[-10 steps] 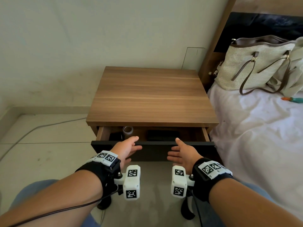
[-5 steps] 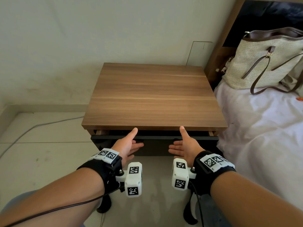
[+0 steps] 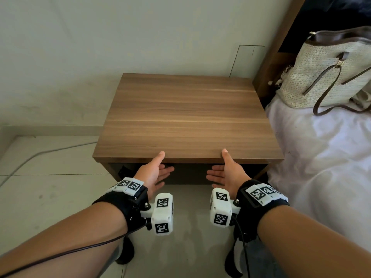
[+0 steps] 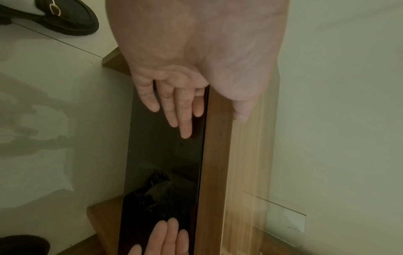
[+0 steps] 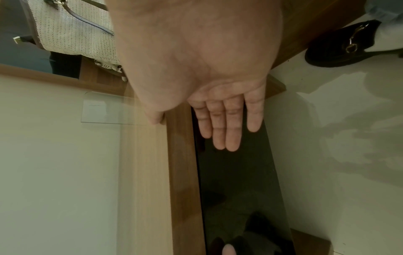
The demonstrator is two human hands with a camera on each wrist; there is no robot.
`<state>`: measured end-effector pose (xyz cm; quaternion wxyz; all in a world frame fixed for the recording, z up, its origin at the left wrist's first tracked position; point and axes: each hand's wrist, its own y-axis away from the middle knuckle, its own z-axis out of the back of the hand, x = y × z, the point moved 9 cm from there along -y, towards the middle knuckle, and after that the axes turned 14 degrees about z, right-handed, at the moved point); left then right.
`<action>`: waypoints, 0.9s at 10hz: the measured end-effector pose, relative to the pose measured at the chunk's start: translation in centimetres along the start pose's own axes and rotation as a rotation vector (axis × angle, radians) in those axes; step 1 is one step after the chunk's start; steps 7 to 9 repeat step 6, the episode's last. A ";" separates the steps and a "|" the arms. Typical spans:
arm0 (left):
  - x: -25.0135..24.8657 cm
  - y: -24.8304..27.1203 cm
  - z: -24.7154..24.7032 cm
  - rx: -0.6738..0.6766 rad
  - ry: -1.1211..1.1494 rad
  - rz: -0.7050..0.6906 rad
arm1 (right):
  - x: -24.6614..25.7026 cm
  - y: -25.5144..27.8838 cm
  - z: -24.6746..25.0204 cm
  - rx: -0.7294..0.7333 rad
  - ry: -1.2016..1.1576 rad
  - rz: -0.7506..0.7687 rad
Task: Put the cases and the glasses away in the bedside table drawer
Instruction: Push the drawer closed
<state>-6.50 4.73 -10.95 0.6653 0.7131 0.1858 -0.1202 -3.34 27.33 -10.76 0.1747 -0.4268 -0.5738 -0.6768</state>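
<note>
Drawer front [image 3: 189, 173]: a glossy black panel seated under the front edge of the bedside table's wooden surface [image 3: 186, 117]. No gap shows between the panel and the wooden edge in either wrist view. Cases and glasses are not visible in any view.

Left hand [image 3: 153, 172]: fingers [image 4: 183, 110] straight and together, held flat against the left part of the black panel. The thumb lies up at the front edge of the surface. Nothing is gripped.

Right hand [image 3: 226, 173]: fingers [image 5: 226, 127] straight and together, flat against the right part of the panel. The thumb rests at the front edge of the surface. Nothing is gripped.

Both palms face each other, well apart along the panel.

Surroundings:
- Woven handbag [image 3: 329, 73] with brown straps on the bed [image 3: 321, 157], beyond the right edge of the surface.
- Black shoe [image 4: 65, 17] with a metal buckle on the floor, in the left wrist view.
- Cable [image 3: 40, 153] on the floor tiles, left of the table.
</note>
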 end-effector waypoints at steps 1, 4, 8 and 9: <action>-0.2 -0.5 0.1 0.006 0.017 -0.008 | -0.1 -0.4 -0.2 0.001 -0.039 0.009; -0.2 -0.4 0.2 0.014 0.057 -0.022 | -0.2 -0.2 -0.8 0.025 -0.152 0.002; 0.0 0.7 0.3 -0.009 0.002 -0.044 | -0.1 0.8 -1.1 0.042 -0.132 0.034; 0.0 0.7 0.3 -0.009 0.002 -0.044 | -0.1 0.8 -1.1 0.042 -0.132 0.034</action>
